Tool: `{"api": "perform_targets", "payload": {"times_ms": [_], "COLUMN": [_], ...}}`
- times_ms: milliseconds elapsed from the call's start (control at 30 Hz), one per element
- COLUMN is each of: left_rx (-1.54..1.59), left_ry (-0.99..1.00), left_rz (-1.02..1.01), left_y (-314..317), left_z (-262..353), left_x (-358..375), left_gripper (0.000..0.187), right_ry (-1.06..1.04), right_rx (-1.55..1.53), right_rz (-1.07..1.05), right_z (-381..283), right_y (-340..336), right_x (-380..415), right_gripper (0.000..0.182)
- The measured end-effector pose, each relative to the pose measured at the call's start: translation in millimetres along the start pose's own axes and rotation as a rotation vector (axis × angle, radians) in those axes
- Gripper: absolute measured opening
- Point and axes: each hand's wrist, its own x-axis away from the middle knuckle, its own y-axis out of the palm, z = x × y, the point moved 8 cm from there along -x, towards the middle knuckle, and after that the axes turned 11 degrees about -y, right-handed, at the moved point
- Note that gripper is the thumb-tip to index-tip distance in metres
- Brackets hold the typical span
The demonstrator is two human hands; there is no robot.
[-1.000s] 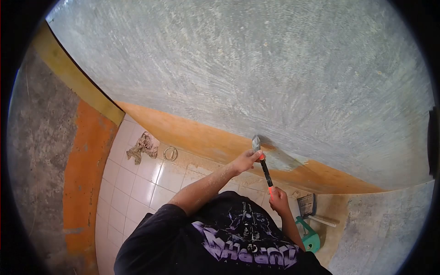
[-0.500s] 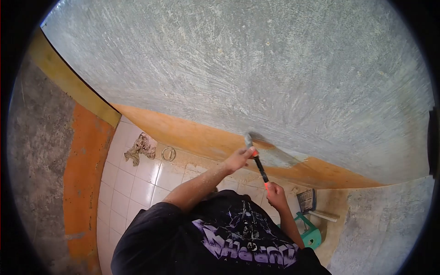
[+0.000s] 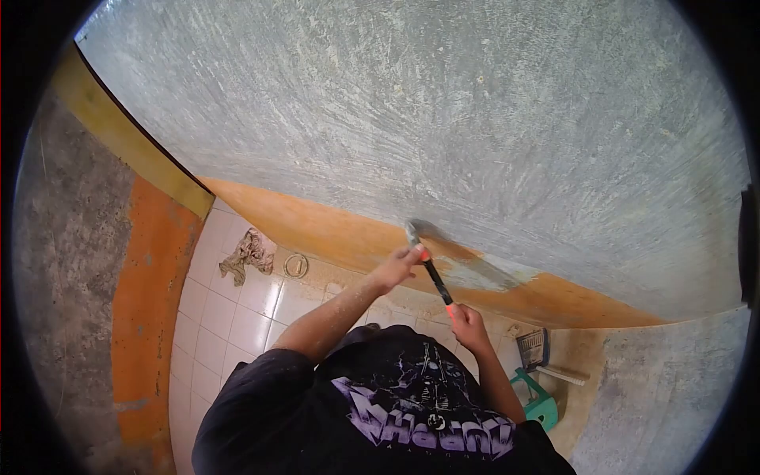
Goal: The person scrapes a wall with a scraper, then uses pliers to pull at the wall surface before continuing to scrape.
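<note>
Both hands are on one long scraper with a black and orange handle and a grey metal head. Close below the head, my left hand closes around the upper handle. Lower down, my right hand wraps the orange end of the grip. The scraper's head meets the wall near the line where rough grey surface gives way to an orange painted band. A grey patch and the tool's dark shadow break the orange to the right of the head.
On the tiled floor lie a crumpled cloth and a ring-shaped coil. A green plastic stool, a dark slatted item and a white stick-like piece are at right. An orange and grey wall stands left.
The scraper and both hands have shifted left and slightly up along the wall. Both hands keep their hold on the handle.
</note>
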Motion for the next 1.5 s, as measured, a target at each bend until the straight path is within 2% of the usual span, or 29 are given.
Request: {"api": "perform_targets", "payload": {"times_ms": [67, 267, 367, 500, 667, 867, 1067, 1267, 1500], "left_rx": [-0.020, -0.014, 0.036, 0.022, 0.022, 0.036, 0.039, 0.059, 0.055], "left_ry": [0.005, -0.007, 0.002, 0.023, -0.009, 0.027, -0.016, 0.020, 0.019], "left_rz": [0.000, -0.052, 0.005, 0.044, -0.041, 0.031, 0.044, 0.113, 0.113], "left_y": [-10.3, 12.6, -13.2, -61.1, -43.6, -87.3, -93.0, -129.1, -125.1], "left_z": [0.4, -3.4, -2.0, 8.4, -0.1, -0.5, -1.9, 0.8, -5.6], "left_x": [1.2, -10.5, 1.0, 21.3, 14.4, 26.2, 28.4, 40.6, 37.7], "left_gripper": [0.052, 0.051, 0.051, 0.051, 0.050, 0.050, 0.050, 0.050, 0.051], "right_ry": [-0.026, 0.147, 0.018, -0.028, -0.011, -0.080, 0.055, -0.059, -0.009], "right_rx": [-0.070, -0.104, -0.015, -0.049, -0.067, 0.033, -0.049, 0.050, 0.046], "right_rz": [-0.027, 0.023, 0.000, -0.042, 0.021, -0.014, 0.008, -0.041, 0.008], "right_z": [9.8, 3.6, -8.5, -15.7, -9.0, -21.1, -34.4, -27.1, -41.0], "right_y": [12.4, -4.3, 14.8, 56.7, 57.4, 86.9, 102.8, 129.0, 129.3], "right_x": [-7.4, 16.4, -0.1, -21.9, -6.4, -26.2, -15.2, -41.8, -28.1], "right_gripper": [0.041, 0.041, 0.042, 0.043, 0.038, 0.044, 0.045, 0.047, 0.048]}}
